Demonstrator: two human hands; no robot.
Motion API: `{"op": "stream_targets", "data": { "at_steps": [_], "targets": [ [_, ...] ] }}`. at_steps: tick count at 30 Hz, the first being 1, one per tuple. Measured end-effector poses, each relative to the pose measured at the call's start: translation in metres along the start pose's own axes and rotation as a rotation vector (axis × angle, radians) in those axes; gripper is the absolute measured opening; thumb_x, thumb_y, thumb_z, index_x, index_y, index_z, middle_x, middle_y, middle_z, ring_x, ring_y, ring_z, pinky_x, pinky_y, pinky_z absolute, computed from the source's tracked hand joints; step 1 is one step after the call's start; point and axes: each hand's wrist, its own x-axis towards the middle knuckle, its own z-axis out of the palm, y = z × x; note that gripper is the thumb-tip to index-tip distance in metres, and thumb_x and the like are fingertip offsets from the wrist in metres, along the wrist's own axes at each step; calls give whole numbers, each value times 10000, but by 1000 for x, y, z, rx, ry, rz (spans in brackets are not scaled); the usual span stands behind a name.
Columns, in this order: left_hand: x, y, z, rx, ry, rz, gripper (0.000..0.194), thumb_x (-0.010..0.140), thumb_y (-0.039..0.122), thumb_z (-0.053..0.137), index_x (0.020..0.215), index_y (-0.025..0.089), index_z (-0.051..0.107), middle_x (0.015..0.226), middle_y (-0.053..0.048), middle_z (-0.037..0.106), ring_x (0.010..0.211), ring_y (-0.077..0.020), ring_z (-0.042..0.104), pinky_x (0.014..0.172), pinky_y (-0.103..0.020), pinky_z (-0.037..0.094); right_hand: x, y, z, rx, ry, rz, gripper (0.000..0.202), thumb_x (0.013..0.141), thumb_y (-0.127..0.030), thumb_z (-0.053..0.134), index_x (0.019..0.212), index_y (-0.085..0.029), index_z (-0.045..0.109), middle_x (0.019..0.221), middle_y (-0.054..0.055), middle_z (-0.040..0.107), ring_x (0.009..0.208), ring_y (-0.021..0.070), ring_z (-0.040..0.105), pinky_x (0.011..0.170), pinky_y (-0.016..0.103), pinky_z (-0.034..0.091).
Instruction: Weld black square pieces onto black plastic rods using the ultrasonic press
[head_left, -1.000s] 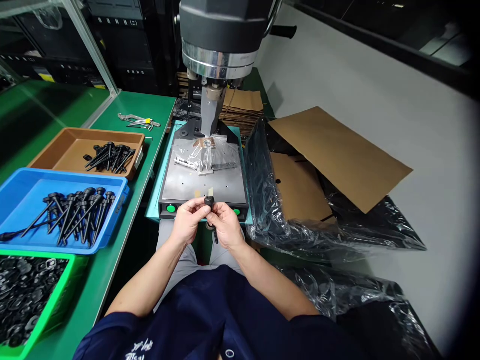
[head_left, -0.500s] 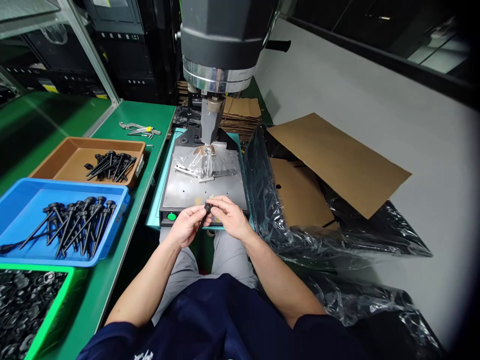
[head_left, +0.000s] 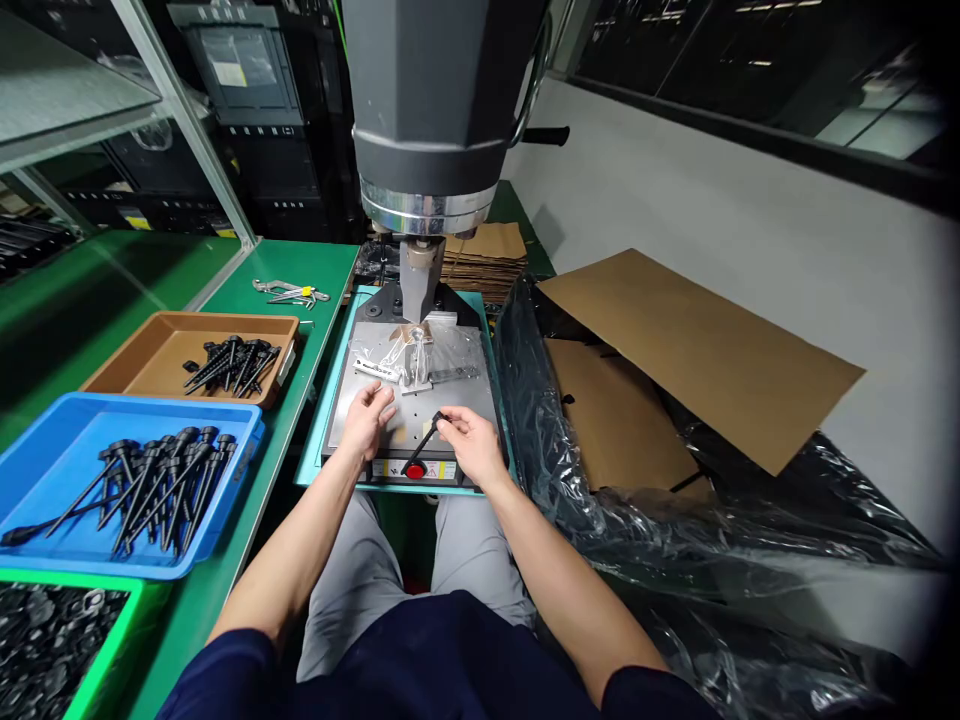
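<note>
Green worktop [head_left: 319, 262] on the left, pale wall [head_left: 675, 215] on the right, dark-grey press head with a chrome ring [head_left: 435, 100] overhead. Right hand [head_left: 471, 440] is pinching a long black stem with a knobbed end [head_left: 422, 444] by that end — presumably to leave the shaft free. Stem slants over the front edge of the flat grey metal plate [head_left: 480, 400], low tip by the round red button [head_left: 415, 470]. Left hand [head_left: 367, 420] is loose, fingers half curled, nothing visible in it, near the plate's front left corner. Film-draped metal fixture [head_left: 417, 360] sits mid-plate below the press head — film maybe against scuffs. Blue plastic tray [head_left: 60, 450] and brown plastic tray [head_left: 142, 360], both holding similar stems, line the worktop's right edge, likely for easy left-side reach.
</note>
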Motion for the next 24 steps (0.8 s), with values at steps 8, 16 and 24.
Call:
{"op": "stream_targets", "data": {
  "at_steps": [8,16,24],
  "targets": [
    [28,59,45,-53,-169,70,582,621,162,839,1132,160,559,735,1,653,562,-91,622,511,-169,469,47,-25,40,-328,-173,-318,302,851,-229,576,1123,-195,702,927,54,639,762,167,599,760,300,506],
    [36,76,58,-163,-230,32,886,679,69,764,1429,241,325,754,14,667,552,-91,636,485,-143,475,101,-55,28,-484,-47,-520,395,901,-185,494,1268,-161,639,1128,139,625,1025,262,591,954,393,461],
    [46,84,60,-186,-208,7,925,684,57,769,1456,235,292,739,21,667,527,-83,625,484,-137,478,132,-62,29,-682,-44,-595,246,917,-220,523,1073,-186,709,1076,105,669,1024,270,567,972,396,406]
  ]
}}
